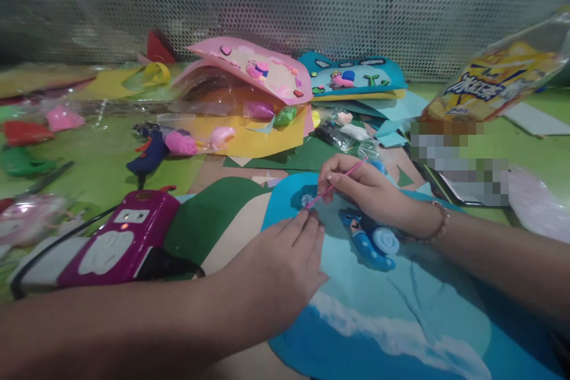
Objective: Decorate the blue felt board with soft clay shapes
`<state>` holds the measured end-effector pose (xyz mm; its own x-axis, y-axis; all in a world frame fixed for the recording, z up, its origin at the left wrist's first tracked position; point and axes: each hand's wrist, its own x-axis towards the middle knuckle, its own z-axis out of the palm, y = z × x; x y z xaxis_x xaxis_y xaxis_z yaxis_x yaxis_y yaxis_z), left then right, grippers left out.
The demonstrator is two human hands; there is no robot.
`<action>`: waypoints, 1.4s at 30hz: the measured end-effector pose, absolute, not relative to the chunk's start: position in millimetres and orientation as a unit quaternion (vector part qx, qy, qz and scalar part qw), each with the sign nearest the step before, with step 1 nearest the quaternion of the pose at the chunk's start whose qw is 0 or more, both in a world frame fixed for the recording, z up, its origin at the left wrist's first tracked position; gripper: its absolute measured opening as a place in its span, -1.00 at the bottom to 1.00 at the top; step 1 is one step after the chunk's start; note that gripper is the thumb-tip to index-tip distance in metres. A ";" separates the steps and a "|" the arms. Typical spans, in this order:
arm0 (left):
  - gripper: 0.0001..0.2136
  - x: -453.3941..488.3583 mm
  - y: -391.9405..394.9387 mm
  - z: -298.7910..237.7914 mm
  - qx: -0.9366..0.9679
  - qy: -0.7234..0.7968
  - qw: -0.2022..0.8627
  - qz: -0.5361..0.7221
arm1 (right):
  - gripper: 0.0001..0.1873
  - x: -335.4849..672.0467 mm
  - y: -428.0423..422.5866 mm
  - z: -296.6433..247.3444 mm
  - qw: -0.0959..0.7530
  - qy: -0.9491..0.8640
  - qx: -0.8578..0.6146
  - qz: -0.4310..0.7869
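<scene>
My right hand (365,190) pinches a thin pink stick tool (336,183) and presses its tip into a small white clay flower (308,199) on a blue foam board (401,309). The fingers of my left hand (280,270) lie close together, and their tips touch the board right beside the flower. Just right of the flower, a blue clay snail with a pale spiral shell (370,238) is stuck on the board, under my right wrist.
A purple and white power strip (116,237) with a black cable lies at the left. Bagged clay lumps (180,143), foam sheets and two decorated boards (253,68) crowd the back. A yellow snack bag (494,80) sits at the right. A perforated metal wall stands behind.
</scene>
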<state>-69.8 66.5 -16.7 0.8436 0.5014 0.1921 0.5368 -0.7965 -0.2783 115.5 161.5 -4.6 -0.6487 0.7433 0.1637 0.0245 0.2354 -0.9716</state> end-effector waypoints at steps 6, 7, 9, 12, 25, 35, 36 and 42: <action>-0.56 -69.6 66.8 -16.3 -0.947 -0.271 0.163 -0.053 | -0.83 116.2 162.4 -7.0 0.329 -0.702 -0.260 0.576; -0.56 -69.7 66.7 -16.5 -0.947 -0.271 0.163 -0.054 | -0.83 116.4 162.7 -7.5 0.329 -0.697 -0.258 0.582; -0.56 -70.0 66.6 -17.0 -0.945 -0.273 0.168 -0.061 | -0.84 116.6 163.1 -8.2 0.329 -0.690 -0.253 0.593; -0.56 -70.2 66.2 -17.8 -0.943 -0.276 0.170 -0.068 | -0.83 116.1 163.3 -7.8 0.328 -0.690 -0.257 0.592; -0.56 -68.9 66.1 -16.0 -0.946 -0.272 0.166 -0.057 | -0.80 107.2 164.4 -8.8 0.360 -0.703 -0.287 0.541; -0.57 -69.4 66.9 -16.8 -0.947 -0.267 0.172 -0.053 | -0.93 102.5 163.0 -6.1 0.342 -0.691 -0.307 0.558; -0.57 -69.2 67.0 -16.2 -0.947 -0.267 0.170 -0.051 | -0.94 102.3 162.7 -5.3 0.337 -0.696 -0.312 0.552; -0.56 -69.5 66.3 -13.9 -0.948 -0.267 0.165 -0.051 | -0.96 102.3 161.2 -1.9 0.328 -0.717 -0.321 0.524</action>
<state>-69.5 66.3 -13.9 0.8521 0.4894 0.1854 0.5233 -0.8026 -0.2863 102.3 161.2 -1.9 -0.5778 0.8050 0.1347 0.1168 0.2449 -0.9625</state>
